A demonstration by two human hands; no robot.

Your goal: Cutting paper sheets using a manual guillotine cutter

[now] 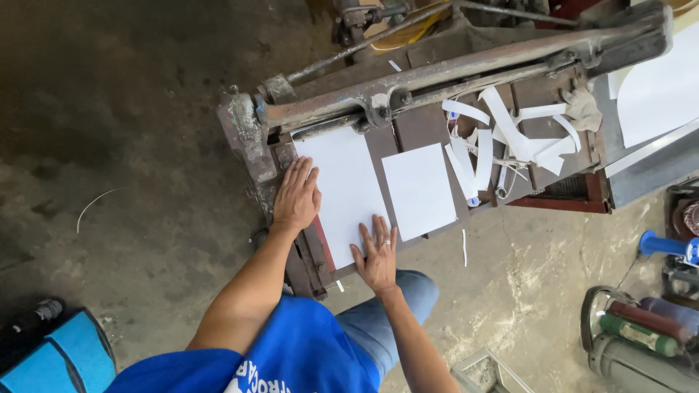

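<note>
Both hands (338,229) flat on white sheet (344,185), cutter table (408,127).

I see a dark, stained concrete floor (124,109) filling the left of the frame; it becomes paler and cracked at the lower right. A blue bag (69,356) lies at the lower left, and cylinders (641,331) stand at the right edge.

left hand (296,195) flat, fingers spread; right hand (377,255) flat, palm down

Blue short-sleeved shirt with white lettering, blue jeans, bare forearms, ring on right hand (378,256)
</note>
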